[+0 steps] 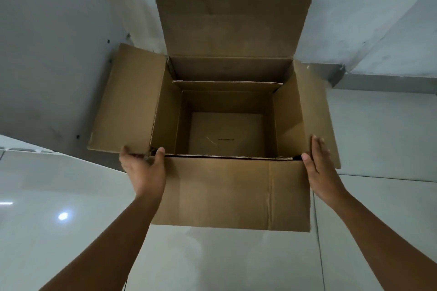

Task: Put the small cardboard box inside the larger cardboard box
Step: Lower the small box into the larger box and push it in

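The larger cardboard box stands on the floor with all four flaps folded outward. The small cardboard box sits inside it, open at the top and empty, pushed toward the near side, with a gap behind its far wall. My left hand grips the near-left corner of the larger box, thumb over the rim and fingers under the left flap. At the near-right corner, my right hand lies flat against the right flap, fingers straight and thumb at the corner.
The box stands in a corner of the room between grey walls, on glossy pale floor tiles. A dark skirting strip runs along the right wall.
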{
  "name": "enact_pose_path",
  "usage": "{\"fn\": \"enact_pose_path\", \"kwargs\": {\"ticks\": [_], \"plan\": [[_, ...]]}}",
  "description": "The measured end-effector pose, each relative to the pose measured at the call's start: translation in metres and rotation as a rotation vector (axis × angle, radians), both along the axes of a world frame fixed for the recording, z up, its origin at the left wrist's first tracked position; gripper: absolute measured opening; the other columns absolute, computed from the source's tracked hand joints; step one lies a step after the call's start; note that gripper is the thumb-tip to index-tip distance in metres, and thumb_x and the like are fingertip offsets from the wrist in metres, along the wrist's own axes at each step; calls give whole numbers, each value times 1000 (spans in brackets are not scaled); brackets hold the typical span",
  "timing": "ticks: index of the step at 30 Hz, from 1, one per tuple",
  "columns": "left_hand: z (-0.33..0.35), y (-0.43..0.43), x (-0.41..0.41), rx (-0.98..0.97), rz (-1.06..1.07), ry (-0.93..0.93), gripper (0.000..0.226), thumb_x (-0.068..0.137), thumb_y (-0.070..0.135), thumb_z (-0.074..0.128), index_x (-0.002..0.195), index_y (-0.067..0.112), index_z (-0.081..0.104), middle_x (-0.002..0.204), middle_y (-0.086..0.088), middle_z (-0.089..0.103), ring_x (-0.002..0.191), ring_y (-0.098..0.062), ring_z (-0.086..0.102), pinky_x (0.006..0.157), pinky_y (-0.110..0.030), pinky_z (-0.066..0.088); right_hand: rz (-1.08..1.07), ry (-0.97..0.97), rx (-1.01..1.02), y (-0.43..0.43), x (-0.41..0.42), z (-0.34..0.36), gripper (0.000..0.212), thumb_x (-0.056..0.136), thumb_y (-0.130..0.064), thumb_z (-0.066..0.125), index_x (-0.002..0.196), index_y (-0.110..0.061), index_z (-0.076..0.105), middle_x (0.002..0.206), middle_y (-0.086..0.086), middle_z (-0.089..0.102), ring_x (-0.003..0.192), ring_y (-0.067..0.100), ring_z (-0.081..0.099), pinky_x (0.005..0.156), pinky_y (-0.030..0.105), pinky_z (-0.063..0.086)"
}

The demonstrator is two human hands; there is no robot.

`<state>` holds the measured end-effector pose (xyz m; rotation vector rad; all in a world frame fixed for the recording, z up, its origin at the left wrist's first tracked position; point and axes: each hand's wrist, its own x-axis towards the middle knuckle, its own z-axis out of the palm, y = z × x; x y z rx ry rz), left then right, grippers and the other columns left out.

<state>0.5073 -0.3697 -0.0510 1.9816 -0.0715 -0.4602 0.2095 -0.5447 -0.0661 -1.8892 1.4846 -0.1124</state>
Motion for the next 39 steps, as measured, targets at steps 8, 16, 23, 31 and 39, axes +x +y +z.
{"fn": "enact_pose_path", "kwargs": {"ticks": [8,16,23,31,39], "plan": [[1,-9,32,63,-63,-248,63,84,22,64,137,12,31,139,-10,39,122,-22,47,102,-31,40,0,-125,42,2,45,-6,56,97,-36,24,147,-25,1,159,-1,3,145,20,8,117,41,14],[-3,-12,82,67,-125,-244,65,85,34,61,140,21,28,139,-4,47,118,-18,50,97,-34,43,42,-131,43,-19,99,-7,56,97,-38,22,147,-27,-1,159,-1,3,145,22,11,116,42,16],[-6,-20,124,173,-301,-188,94,80,33,68,149,22,5,159,-3,10,144,-26,18,115,-43,24,118,-129,50,-36,157,-6,59,97,-40,22,147,-23,-4,159,2,0,146,23,6,118,45,14],[-26,-24,131,389,-467,-318,112,76,42,68,147,10,-13,153,-10,-34,147,-27,-3,118,-33,11,78,-117,40,-44,178,-6,57,97,-40,21,147,-25,-3,159,4,8,144,27,16,117,48,21],[-32,-38,140,407,-490,-394,104,80,37,66,146,3,-8,151,-16,-35,145,-25,-12,111,-23,2,76,-92,-12,-48,187,-9,58,97,-39,23,147,-22,0,159,4,3,145,26,9,117,47,18]]}}
